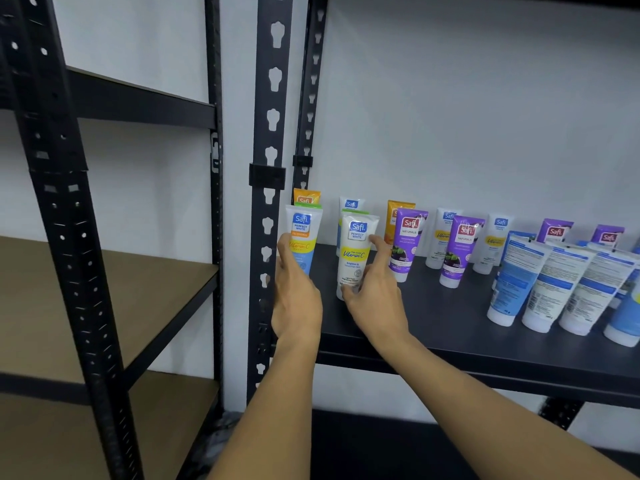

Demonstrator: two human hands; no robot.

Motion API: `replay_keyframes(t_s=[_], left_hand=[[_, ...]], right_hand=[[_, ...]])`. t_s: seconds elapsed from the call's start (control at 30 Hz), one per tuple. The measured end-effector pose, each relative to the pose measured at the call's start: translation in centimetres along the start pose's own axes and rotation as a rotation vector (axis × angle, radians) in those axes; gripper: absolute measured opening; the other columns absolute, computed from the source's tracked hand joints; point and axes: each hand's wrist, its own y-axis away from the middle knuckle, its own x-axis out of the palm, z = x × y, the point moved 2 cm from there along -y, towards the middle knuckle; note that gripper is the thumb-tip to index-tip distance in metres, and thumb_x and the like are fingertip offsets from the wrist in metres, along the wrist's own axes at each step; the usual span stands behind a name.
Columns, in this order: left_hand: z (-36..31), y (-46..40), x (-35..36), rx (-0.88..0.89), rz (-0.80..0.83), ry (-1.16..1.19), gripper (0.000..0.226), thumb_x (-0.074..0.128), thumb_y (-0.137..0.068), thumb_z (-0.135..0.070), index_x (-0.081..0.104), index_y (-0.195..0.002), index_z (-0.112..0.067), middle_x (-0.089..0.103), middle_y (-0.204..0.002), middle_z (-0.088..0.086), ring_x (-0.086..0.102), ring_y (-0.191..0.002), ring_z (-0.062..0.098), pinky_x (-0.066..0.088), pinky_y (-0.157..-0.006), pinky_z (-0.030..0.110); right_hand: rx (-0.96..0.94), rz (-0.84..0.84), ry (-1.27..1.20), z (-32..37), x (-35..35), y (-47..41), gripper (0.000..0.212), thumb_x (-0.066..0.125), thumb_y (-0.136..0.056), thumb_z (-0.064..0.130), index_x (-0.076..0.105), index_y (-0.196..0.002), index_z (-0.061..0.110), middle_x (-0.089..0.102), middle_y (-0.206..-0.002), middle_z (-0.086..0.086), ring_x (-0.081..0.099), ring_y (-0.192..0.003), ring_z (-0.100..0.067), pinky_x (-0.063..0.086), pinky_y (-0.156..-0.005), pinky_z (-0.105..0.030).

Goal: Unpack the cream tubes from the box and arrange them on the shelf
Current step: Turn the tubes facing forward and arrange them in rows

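Note:
Both my hands reach onto the dark shelf (450,327). My left hand (296,296) grips a white and blue cream tube with an orange band (302,233), standing upright at the shelf's left end. My right hand (374,296) pinches a white cream tube with a yellow band (356,251), upright just to the right, thumb low and forefinger at its upper right edge. Behind them stand an orange tube (306,196) and a white tube (350,204). No box is in view.
Purple tubes (408,244) and more white and orange ones stand in rows toward the right. Several white and blue tubes (550,285) lean at the right front. A black upright post (268,202) borders the shelf's left. Another rack with brown boards (104,292) stands left.

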Motion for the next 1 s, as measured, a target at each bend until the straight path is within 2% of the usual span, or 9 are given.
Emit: replay_keyframes(t_s=[0.27, 0.6, 0.77, 1.0], left_hand=[[-0.08, -0.06, -0.10, 0.002, 0.013, -0.014, 0.075, 0.051, -0.093, 0.005, 0.017, -0.149, -0.031, 0.043, -0.135, 0.008, 0.052, -0.117, 0.026, 0.054, -0.082, 0.047], [-0.10, -0.04, -0.12, 0.003, 0.016, -0.044, 0.077, 0.053, -0.093, 0.004, 0.015, -0.150, -0.031, 0.043, -0.133, 0.009, 0.052, -0.117, 0.026, 0.053, -0.083, 0.045], [-0.20, -0.01, -0.10, 0.002, 0.013, -0.065, 0.079, 0.055, -0.092, 0.005, 0.014, -0.150, -0.029, 0.043, -0.131, 0.010, 0.052, -0.115, 0.026, 0.054, -0.082, 0.044], [-0.22, 0.05, -0.21, 0.023, -0.008, -0.026, 0.076, 0.055, -0.094, -0.002, 0.012, -0.152, -0.028, 0.042, -0.139, 0.010, 0.055, -0.118, 0.026, 0.056, -0.084, 0.046]], right_hand=[[-0.008, -0.012, 0.012, 0.11, 0.12, -0.04, 0.092, 0.078, -0.080, 0.010, 0.015, -0.138, 0.043, 0.059, -0.126, -0.005, 0.064, -0.108, -0.022, 0.059, -0.084, -0.045], [-0.005, -0.014, 0.025, 0.32, 0.05, 0.08, 0.092, 0.078, -0.080, 0.008, 0.015, -0.140, 0.039, 0.056, -0.130, -0.005, 0.063, -0.112, -0.024, 0.058, -0.084, -0.046], [0.001, -0.005, 0.029, 0.36, -0.02, 0.12, 0.093, 0.077, -0.081, 0.007, 0.014, -0.138, 0.044, 0.055, -0.131, -0.006, 0.063, -0.111, -0.024, 0.058, -0.085, -0.046], [0.046, 0.007, 0.006, 0.35, -0.17, 0.29, 0.096, 0.077, -0.081, 0.012, 0.011, -0.142, 0.043, 0.059, -0.125, -0.005, 0.065, -0.106, -0.024, 0.057, -0.084, -0.049]])
